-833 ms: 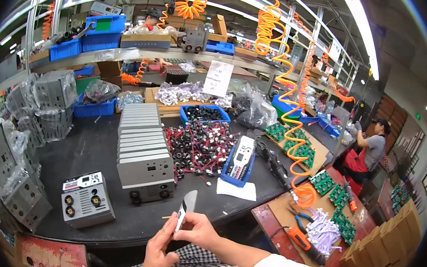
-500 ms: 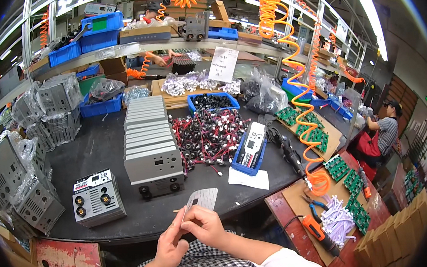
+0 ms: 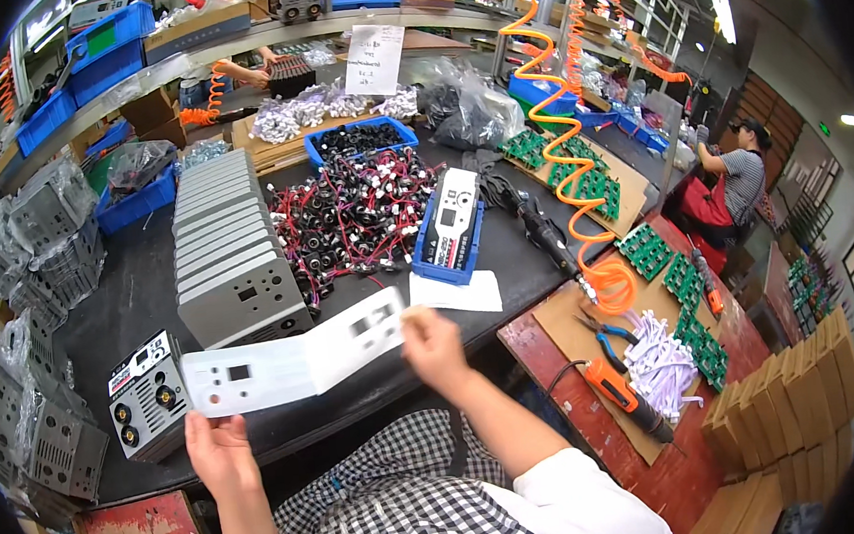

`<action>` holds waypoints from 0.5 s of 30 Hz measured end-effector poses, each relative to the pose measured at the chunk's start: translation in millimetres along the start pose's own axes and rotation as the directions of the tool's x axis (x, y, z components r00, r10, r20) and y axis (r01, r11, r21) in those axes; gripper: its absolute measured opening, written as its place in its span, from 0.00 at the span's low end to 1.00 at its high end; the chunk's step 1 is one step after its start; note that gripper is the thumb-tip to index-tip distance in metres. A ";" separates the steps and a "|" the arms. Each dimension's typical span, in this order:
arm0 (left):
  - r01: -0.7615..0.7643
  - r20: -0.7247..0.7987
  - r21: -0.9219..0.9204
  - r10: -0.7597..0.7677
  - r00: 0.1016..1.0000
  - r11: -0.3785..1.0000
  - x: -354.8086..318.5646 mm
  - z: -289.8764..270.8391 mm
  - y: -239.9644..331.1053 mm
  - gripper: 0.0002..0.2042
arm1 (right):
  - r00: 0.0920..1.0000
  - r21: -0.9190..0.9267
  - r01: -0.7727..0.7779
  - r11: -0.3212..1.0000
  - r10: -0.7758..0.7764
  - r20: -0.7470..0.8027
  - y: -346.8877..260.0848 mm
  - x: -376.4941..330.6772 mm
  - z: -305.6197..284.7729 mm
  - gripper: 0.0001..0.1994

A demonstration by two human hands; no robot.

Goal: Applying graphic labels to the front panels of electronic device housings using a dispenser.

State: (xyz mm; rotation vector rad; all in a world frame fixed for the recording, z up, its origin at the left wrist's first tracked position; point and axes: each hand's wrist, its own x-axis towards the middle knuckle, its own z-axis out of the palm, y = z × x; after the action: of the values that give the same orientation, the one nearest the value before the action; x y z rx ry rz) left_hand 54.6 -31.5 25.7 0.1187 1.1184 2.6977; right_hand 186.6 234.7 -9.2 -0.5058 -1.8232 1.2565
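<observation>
A white panel sticker (image 3: 245,374) with square and round cut-outs is stretched between my hands over the near table edge. My left hand (image 3: 221,451) pinches its lower left edge. Joined to it at a crease is a white backing sheet (image 3: 357,335) with similar cut-outs, its right end gripped by my right hand (image 3: 433,347). Which of the two layers is the sticky one I cannot tell for sure. Just left of the sticker stands a stack of faced panels (image 3: 146,398) with round brass-coloured sockets. Behind it runs a row of bare grey metal panels (image 3: 236,257).
A heap of red-and-black wired parts (image 3: 348,213) lies mid-table, beside a blue tray (image 3: 451,250) of printed stickers. Plastic-wrapped panels (image 3: 58,417) crowd the left. At right are green circuit boards (image 3: 693,326), a drill-shaped orange tool (image 3: 617,393), pliers (image 3: 603,338) and a coiled orange hose (image 3: 576,185).
My hands have moved apart, left hand to the left and right hand slightly right and up. The sticker, earlier held close between both hands, is now spread open in two joined layers.
</observation>
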 end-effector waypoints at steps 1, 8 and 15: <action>-0.033 -0.064 -0.048 0.030 0.997 0.998 2.7 -0.9 3.2 0.10 | 0.999 -0.210 -0.006 0.978 -0.001 -0.032 23.8 9.4 -23.5 0.08; -0.176 0.084 -0.029 0.178 0.980 0.984 -4.3 9.3 -1.2 0.11 | 0.992 -0.703 -0.127 0.700 0.078 -0.102 76.8 15.3 -126.8 0.13; -0.286 0.246 0.066 0.262 0.933 0.956 -17.9 23.1 -0.7 0.09 | 0.912 -0.550 -0.409 0.728 0.338 -0.231 73.2 55.3 -122.0 0.13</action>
State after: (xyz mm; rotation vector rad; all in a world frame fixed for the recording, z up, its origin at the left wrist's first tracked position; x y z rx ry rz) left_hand 75.7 -19.3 41.7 0.6403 1.2428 2.7639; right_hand 245.6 373.1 -35.2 -1.3287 -2.0630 0.8455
